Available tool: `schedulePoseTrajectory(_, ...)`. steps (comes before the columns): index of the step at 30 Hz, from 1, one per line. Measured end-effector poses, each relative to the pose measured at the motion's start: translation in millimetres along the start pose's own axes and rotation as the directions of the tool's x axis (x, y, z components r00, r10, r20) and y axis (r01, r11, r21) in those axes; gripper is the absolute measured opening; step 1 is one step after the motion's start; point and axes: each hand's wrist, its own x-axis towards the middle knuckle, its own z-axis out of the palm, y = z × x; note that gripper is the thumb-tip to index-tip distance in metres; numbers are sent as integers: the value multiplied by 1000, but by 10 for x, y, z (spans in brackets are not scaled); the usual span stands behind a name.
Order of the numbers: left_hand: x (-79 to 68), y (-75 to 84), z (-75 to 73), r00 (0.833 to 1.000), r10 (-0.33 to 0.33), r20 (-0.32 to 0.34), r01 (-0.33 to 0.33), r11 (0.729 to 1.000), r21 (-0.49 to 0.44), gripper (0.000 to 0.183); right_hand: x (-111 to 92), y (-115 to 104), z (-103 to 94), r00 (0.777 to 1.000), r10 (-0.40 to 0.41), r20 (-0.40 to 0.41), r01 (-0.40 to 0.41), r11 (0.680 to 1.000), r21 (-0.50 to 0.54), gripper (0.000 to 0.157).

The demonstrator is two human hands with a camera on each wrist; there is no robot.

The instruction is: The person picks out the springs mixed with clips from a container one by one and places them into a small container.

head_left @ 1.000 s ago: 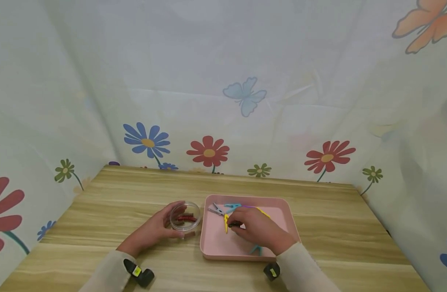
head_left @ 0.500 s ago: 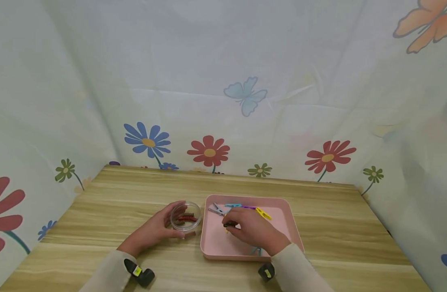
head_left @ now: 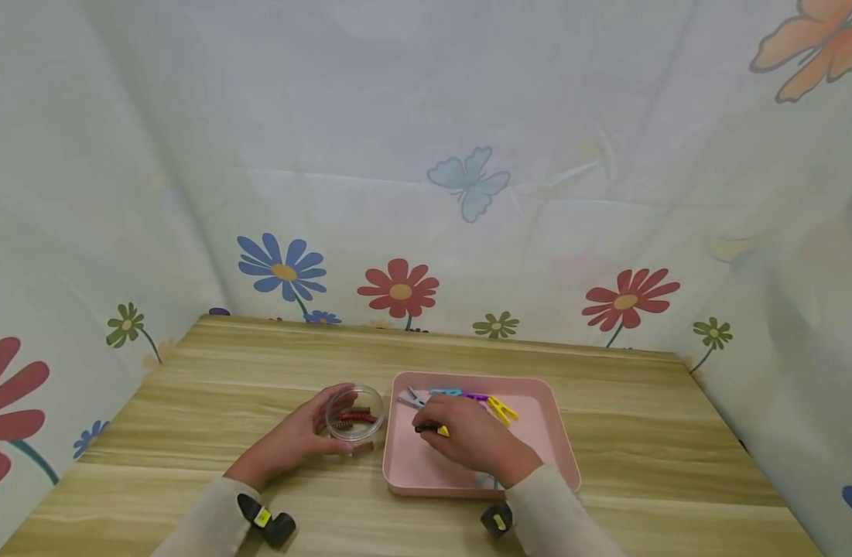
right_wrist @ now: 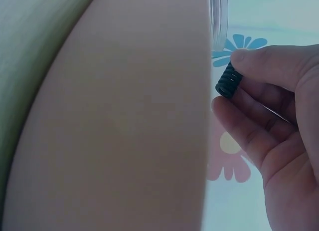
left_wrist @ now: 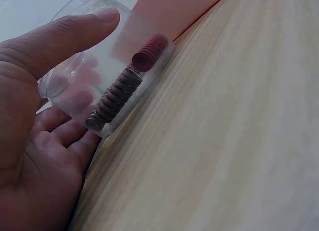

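My left hand grips a clear jar by its side, thumb on one side and fingers on the other. Inside it lie a red coil spring and brownish coil springs. Between thumb and fingertips, my right hand pinches a short black coil spring. That hand is above the left part of a pink tray, to the right of the jar. A bit of a yellow clothespin shows under the right hand; the rest is hidden.
In the tray lie a grey clothespin, a light blue one, a purple one and a yellow one. A teal clothespin, partly covered by the wrist, lies near its front wall. A flowered curtain hangs behind the wooden table.
My right hand has moved left across the tray with the black spring, uncovering the yellow clothespin at the back. My left hand and the jar have stayed in place.
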Motion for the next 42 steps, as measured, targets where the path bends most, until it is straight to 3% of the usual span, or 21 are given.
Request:
schedulePoseTrajectory(17,7,30,14,999,-41,-15,40,999,-31,91,116,-86,38,997,-55,-47,54,999,-6,12)
schedulePoseTrajectory(32,17,-35,-8,997,77,25,-76,996,-43,91,224,-172,73,995,-65,-81,65,998,-1,14)
schedulePoseTrajectory(42,2,-6,-16,997,78,21,-78,997,-14,92,305,-220,117,989,-102,-106,102,995,3,14)
